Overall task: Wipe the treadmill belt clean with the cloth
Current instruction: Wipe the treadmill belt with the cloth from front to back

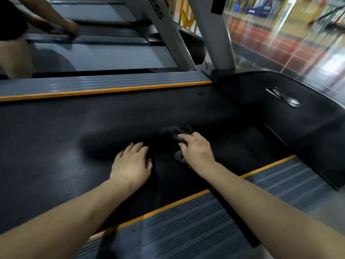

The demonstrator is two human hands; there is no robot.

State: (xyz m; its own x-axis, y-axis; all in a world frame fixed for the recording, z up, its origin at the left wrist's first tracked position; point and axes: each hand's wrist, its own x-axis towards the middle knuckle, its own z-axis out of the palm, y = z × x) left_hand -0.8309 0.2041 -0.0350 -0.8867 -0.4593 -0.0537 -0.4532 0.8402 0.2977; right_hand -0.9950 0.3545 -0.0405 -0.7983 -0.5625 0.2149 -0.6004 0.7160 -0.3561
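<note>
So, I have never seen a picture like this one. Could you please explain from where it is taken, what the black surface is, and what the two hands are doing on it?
There is no robot here: the picture comes from a camera worn on a person's head, looking forward and down, so the two bare arms belong to that person. The wide black surface is the treadmill belt, with an orange-edged grey side rail on the near side and another on the far side. The right hand grips a dark cloth, bunched up and resting on the belt. The left hand rests on the belt beside it, its fingers fairly straight, holding nothing. At the top left, another person's hand is on a neighbouring treadmill; what it holds is too blurred to tell.
</note>
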